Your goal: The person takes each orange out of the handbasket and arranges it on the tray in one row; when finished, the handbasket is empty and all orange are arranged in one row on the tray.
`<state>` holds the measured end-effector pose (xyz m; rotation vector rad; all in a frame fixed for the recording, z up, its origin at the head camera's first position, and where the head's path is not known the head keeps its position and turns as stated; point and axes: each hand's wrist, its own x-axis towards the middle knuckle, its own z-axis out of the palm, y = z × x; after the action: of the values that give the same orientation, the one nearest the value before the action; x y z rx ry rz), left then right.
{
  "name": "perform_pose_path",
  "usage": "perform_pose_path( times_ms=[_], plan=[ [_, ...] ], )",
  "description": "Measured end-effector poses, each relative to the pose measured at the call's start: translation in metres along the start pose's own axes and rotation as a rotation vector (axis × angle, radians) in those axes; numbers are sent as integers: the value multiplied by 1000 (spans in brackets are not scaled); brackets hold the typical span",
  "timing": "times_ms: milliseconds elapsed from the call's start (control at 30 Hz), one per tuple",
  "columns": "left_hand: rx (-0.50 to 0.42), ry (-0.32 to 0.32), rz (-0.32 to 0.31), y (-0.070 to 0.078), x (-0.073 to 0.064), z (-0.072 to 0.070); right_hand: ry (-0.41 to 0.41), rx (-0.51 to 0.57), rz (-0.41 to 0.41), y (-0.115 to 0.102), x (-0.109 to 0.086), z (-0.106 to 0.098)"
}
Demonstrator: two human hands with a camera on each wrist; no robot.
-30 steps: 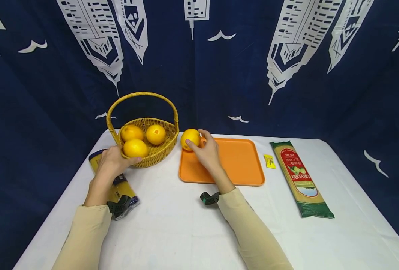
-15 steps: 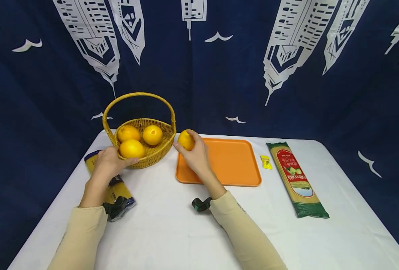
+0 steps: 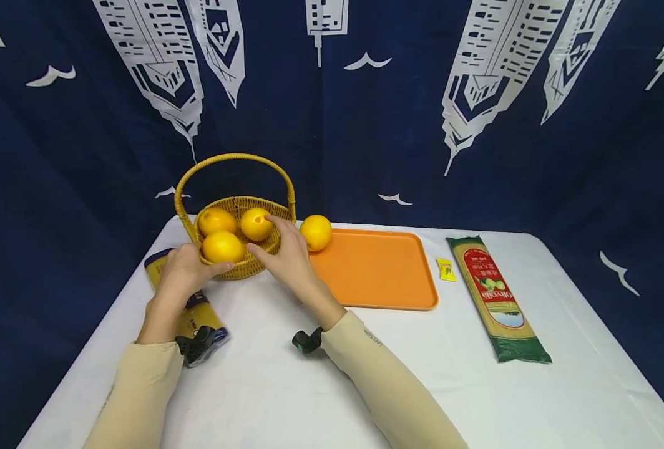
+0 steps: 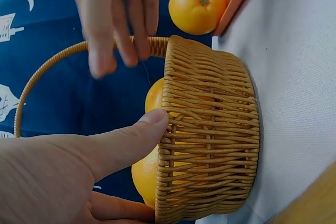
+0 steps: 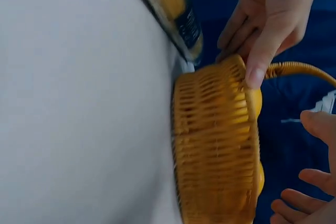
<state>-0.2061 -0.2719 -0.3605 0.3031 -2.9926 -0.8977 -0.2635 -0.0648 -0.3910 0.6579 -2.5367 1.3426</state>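
Observation:
In the head view my left hand (image 3: 186, 271) grips the near-left rim of a wicker basket (image 3: 248, 269) with an arched handle; its thumb lies on the rim in the left wrist view. Three oranges lie in the basket: a front one (image 3: 223, 247), a back-left one (image 3: 217, 221) and a right one (image 3: 256, 224). Over the basket's right side is my right hand (image 3: 289, 259), thumb and fingers spread, holding nothing; the left wrist view shows its fingers apart from the fruit. Another orange (image 3: 316, 232) rests at the back-left corner of an orange tray (image 3: 377, 268).
A yellow pasta packet (image 3: 200, 315) lies under my left forearm. Right of the tray are a small yellow wrapped sweet (image 3: 446, 270) and a long green-ended Olivoilà packet (image 3: 495, 293). A white cloth (image 3: 422, 374) covers the table; a dark blue printed curtain (image 3: 332, 125) hangs behind.
My right hand has let go of the orange at the tray's corner and moved left over the basket. The left hand has stayed on the basket rim.

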Motion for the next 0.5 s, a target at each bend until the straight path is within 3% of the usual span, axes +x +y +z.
perform_pose_path(
  times_ms=[233, 500],
  plan=[
    [14, -12, 5, 0, -1, 0, -115, -64, -62, -21, 18, 18],
    [18, 17, 9, 0, -1, 0, -209, -117, 28, -34, 33, 41]
  ],
)
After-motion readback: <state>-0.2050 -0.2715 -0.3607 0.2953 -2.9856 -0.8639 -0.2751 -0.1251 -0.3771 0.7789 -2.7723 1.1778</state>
